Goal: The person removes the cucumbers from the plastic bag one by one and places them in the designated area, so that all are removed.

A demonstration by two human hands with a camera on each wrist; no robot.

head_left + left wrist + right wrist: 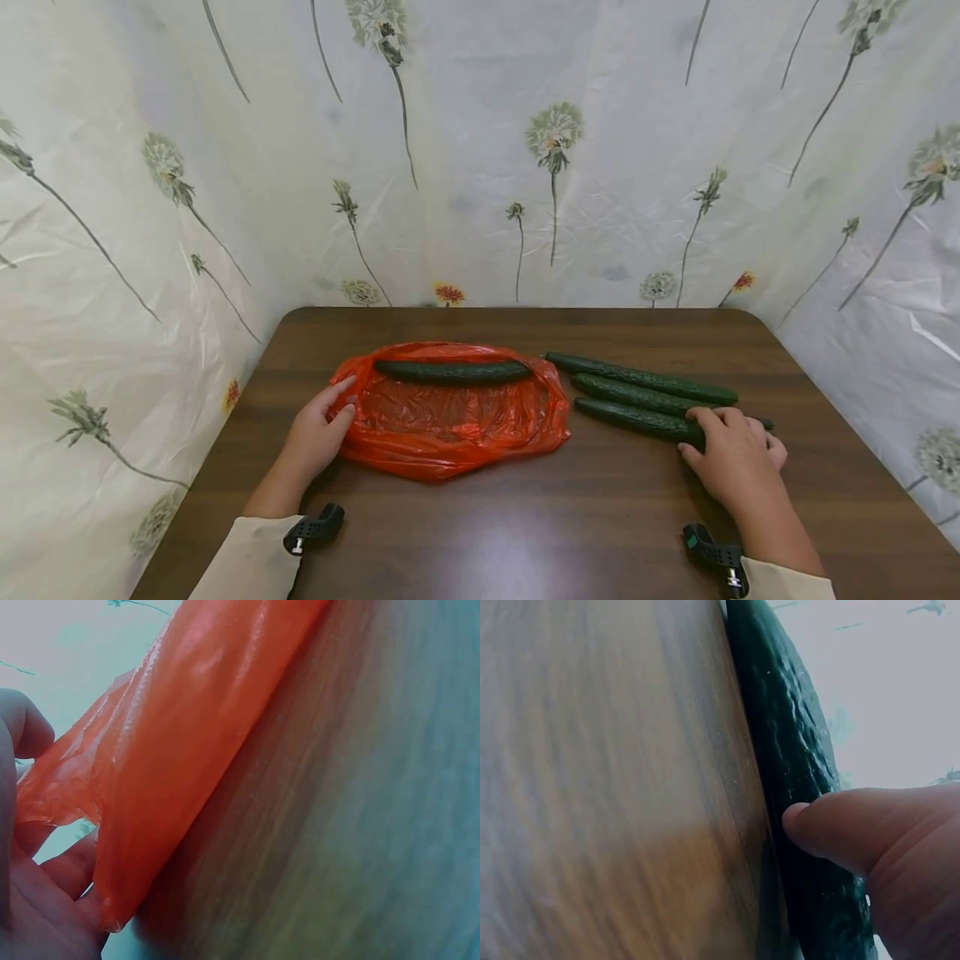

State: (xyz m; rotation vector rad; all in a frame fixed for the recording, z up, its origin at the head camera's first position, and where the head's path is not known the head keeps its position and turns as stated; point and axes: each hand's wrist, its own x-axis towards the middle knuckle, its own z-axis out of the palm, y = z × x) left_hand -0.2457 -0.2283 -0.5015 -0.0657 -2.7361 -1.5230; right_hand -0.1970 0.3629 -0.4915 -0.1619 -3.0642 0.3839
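A red plastic bag (pixel 450 457) lies on the table with its mouth spread open, and one dark green cucumber (pixel 450 372) rests inside along the far side. At the bag's left edge, my left hand (pixel 313 435) holds the plastic between thumb and fingers; the left wrist view has the red film (pixel 187 735) stretched from them. To the right of the bag, three cucumbers lie side by side. My right hand (pixel 738 450) grips the nearest cucumber (pixel 633 417) by its right end, its thumb (pixel 832 825) pressed along the side. The farther cucumbers (pixel 637 375) lie just beyond.
The brown wooden table (pixel 517 517) ends at a back edge against a pale plastic sheet (pixel 480 167) printed with dandelions, which also hangs at both sides. A black wrist mount (pixel 315 527) is on the left forearm, another (pixel 711 554) on the right.
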